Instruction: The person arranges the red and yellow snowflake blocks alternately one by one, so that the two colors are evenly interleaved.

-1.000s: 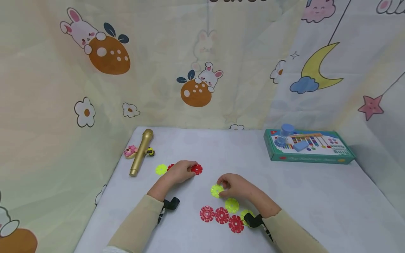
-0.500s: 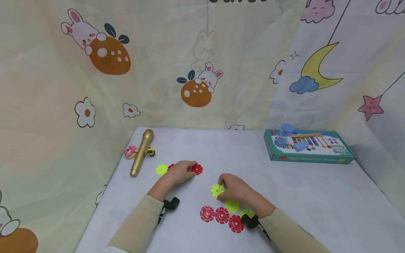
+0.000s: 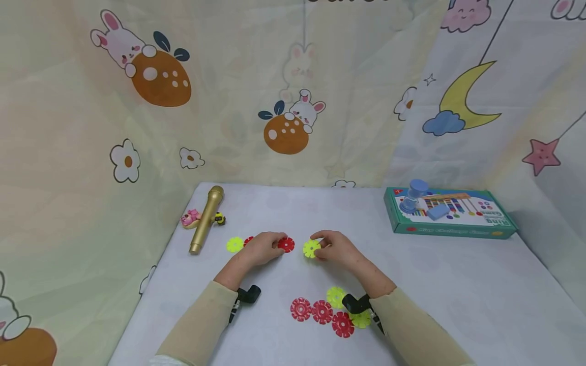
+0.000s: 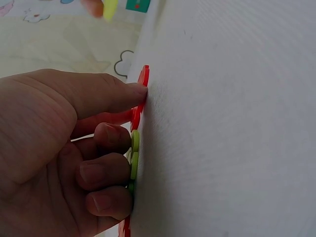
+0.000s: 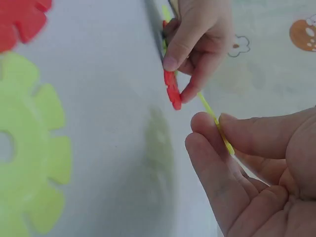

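My left hand (image 3: pixel 262 249) pinches a red notched snowflake disc (image 3: pixel 287 245) between thumb and index finger, low on the white cloth. That disc ends a row running left under the hand, with a yellow-green disc (image 3: pixel 235 244) at its far end. Green discs (image 4: pixel 134 165) show beneath the curled fingers in the left wrist view. Just right of the row, my right hand (image 3: pixel 340 249) holds a yellow-green snowflake disc (image 3: pixel 310 249) between thumb and fingertips. In the right wrist view this held disc (image 5: pixel 226 138) appears edge-on, raised above the cloth, with a gap to the red one.
Nearer the person lie three red discs (image 3: pixel 322 311) and yellow-green discs (image 3: pixel 336 297), partly behind the right wrist camera. A gold microphone (image 3: pixel 207 219) lies at left by small pink (image 3: pixel 190 218) and bee (image 3: pixel 220 218) figures. A green game box (image 3: pixel 450 231) carries a blue-capped hourglass (image 3: pixel 416 190).
The right hand has picked up a yellow-green disc from near the loose group and carried it away from the person, toward the row's red end. The left hand stays in place.
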The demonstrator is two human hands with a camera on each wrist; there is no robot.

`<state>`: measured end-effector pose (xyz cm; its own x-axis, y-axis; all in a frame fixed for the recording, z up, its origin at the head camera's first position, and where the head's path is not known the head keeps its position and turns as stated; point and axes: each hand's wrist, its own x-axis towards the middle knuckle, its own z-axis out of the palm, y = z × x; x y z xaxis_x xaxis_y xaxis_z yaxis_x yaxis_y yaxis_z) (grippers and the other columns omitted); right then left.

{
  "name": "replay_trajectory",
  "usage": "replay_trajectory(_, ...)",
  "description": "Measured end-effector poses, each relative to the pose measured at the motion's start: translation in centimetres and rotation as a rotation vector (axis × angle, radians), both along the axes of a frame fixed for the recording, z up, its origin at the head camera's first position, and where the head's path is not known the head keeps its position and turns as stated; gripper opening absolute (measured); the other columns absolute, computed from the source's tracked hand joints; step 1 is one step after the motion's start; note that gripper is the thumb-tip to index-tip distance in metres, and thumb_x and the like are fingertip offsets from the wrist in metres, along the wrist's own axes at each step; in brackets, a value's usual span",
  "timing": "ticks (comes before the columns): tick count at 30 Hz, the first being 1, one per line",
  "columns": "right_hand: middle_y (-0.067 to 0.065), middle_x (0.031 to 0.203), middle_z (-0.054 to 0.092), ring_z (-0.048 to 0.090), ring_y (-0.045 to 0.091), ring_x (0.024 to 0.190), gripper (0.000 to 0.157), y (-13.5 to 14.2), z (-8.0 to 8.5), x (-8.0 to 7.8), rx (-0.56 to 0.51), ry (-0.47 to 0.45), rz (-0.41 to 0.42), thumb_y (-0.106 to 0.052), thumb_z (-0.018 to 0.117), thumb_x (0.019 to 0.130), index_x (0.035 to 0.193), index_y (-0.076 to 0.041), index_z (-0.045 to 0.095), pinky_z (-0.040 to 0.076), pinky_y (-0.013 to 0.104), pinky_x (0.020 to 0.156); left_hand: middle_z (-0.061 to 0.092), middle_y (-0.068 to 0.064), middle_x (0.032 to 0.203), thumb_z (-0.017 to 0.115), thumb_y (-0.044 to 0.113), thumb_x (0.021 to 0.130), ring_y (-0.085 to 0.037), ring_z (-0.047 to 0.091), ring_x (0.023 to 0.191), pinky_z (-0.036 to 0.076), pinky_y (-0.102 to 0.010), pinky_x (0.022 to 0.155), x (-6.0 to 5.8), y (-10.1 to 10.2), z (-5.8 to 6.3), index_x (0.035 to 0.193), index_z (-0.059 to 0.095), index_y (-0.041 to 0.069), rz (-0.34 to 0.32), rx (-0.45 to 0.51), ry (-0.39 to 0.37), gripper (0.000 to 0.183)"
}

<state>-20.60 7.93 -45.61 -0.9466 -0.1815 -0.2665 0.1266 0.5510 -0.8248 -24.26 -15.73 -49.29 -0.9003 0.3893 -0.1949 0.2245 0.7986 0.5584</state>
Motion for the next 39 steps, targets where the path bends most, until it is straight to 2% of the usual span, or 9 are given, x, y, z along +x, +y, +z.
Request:
replay_trajectory(5,0.006,0.091,0.054,0.052,0.018,0.077,0.04,-1.4,-0.6,-2.1,0.104,0.014,0.008,-0.01,0.072,0.083,0.122,-0.013,0.062,0.047,0.026,0.063,0.056,0.002,0.089,0.066,0.029,0.088,-0.017,0.048,0.091,0.042,-0.033,0.075,0.0,-0.1,0.1,0.136,0.052,0.019,0.001,-0.002,0.0,0.051)
replay_trajectory(9,0.004,0.092,0.056,0.052,0.018,0.08,0.046,-2.2,-1.4,-2.6,0.214,0.055,0.015,-0.016,0.075,0.081,0.123,-0.01,0.06,0.047,0.028,0.066,0.057,0.004,0.102,0.065,0.03,0.088,-0.017,0.047,0.094,0.042,-0.032,0.079,0.2,-0.1,0.3,0.136,0.052,0.019,-0.01,-0.011,0.0,0.051)
replay_trajectory(12,0.004,0.092,0.056,0.051,0.019,0.081,0.047,-2.3,-1.5,-2.5,0.291,0.104,0.018,-0.017,0.078,0.078,0.121,-0.007,0.061,0.046,0.03,0.068,0.056,0.002,0.092,0.065,0.029,0.089,-0.016,0.048,0.09,0.042,-0.032,0.075,0.2,0.1,0.5,0.137,0.052,0.02,-0.011,-0.021,0.001,0.051)
replay_trajectory(16,0.005,0.09,0.054,0.049,0.02,0.081,0.037,-2.3,-1.5,-2.4,0.351,0.151,0.021,-0.013,0.077,0.077,0.112,-0.005,0.065,0.044,0.032,0.069,0.051,-0.001,0.08,0.065,0.028,0.089,-0.016,0.049,0.084,0.041,-0.032,0.071,0.2,0.1,0.9,0.136,0.052,0.019,-0.003,-0.026,0.005,0.05)
replay_trajectory(21,0.004,0.089,0.053,0.048,0.019,0.08,0.031,-2.1,-1.8,-2.3,0.357,0.142,0.031,-0.013,0.076,0.079,0.107,-0.006,0.066,0.044,0.031,0.068,0.059,0.0,0.105,0.066,0.028,0.088,-0.017,0.049,0.096,0.044,-0.034,0.082,0.3,0.4,1.1,0.136,0.053,0.019,0.002,-0.048,-0.001,0.051)
replay_trajectory(24,0.004,0.089,0.052,0.048,0.019,0.08,0.031,-2.0,-1.9,-2.2,0.351,0.134,0.043,-0.014,0.076,0.079,0.107,-0.006,0.065,0.044,0.031,0.066,0.056,0.0,0.125,0.069,0.03,0.085,-0.019,0.049,0.11,0.043,-0.039,0.092,0.4,0.8,1.4,0.136,0.053,0.02,0.011,-0.067,-0.006,0.054)
replay_trajectory(26,0.004,0.089,0.052,0.048,0.019,0.081,0.032,-1.9,-2.0,-2.2,0.348,0.129,0.047,-0.014,0.076,0.078,0.107,-0.007,0.065,0.043,0.031,0.066,0.054,-0.001,0.13,0.07,0.031,0.084,-0.02,0.049,0.115,0.042,-0.042,0.094,0.4,1.4,1.6,0.136,0.052,0.02,0.011,-0.061,-0.002,0.056)
replay_trajectory(33,0.005,0.089,0.053,0.048,0.019,0.08,0.03,-1.6,-2.2,-2.4,0.325,0.133,0.068,-0.014,0.076,0.078,0.105,-0.006,0.065,0.043,0.032,0.067,0.058,-0.001,0.125,0.071,0.037,0.083,-0.02,0.052,0.11,0.044,-0.04,0.09,0.4,3.6,1.1,0.134,0.055,0.019,-0.067,-0.054,0.036,0.056)
replay_trajectory(39,0.005,0.087,0.053,0.048,0.019,0.078,0.03,-1.0,-1.8,-2.1,0.27,0.117,0.072,-0.017,0.075,0.08,0.107,-0.009,0.064,0.042,0.031,0.065,0.06,-0.001,0.123,0.07,0.034,0.085,-0.018,0.053,0.109,0.045,-0.037,0.09,0.3,3.8,0.7,0.129,0.06,0.019,-0.077,-0.036,0.069,0.048)
